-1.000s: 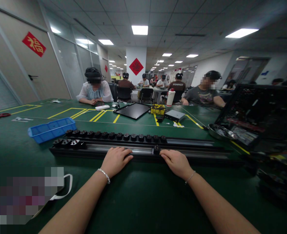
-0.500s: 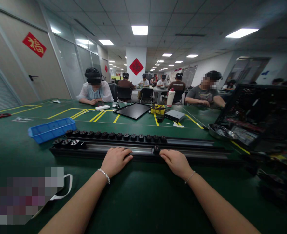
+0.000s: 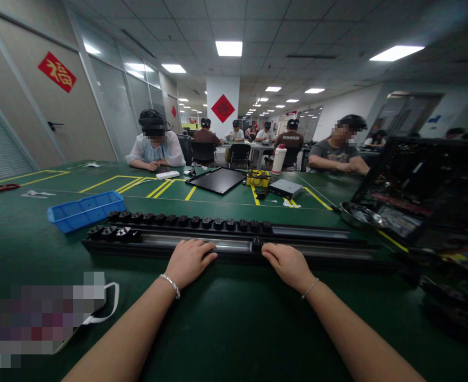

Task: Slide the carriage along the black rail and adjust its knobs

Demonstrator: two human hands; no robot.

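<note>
Across the green table lies a long black track rail (image 3: 234,245) with a shiny open channel, seemingly a power track. My left hand (image 3: 191,260) lies over its front edge near the middle, fingers curled onto the rail. A black socket module (image 3: 257,243) sits in the channel. My right hand (image 3: 287,263) is closed at the module's right side, its fingertips touching it; part of the grip is hidden. Several more modules, including a silvery-topped one (image 3: 123,232), sit at the rail's left end. Behind runs a second black rail (image 3: 309,232) bearing a row of similar modules (image 3: 206,223).
A blue bin (image 3: 86,211) stands behind left, and a metal bowl (image 3: 361,216) behind right. Open black equipment (image 3: 413,191) with cables rises at the right. A white strap (image 3: 114,302) lies front left. Two people sit across the table, beyond a black panel (image 3: 218,181).
My hands and the module stay practically where they were; the whole view shifts very slightly. The person at the far right has brought their hands closer together.
</note>
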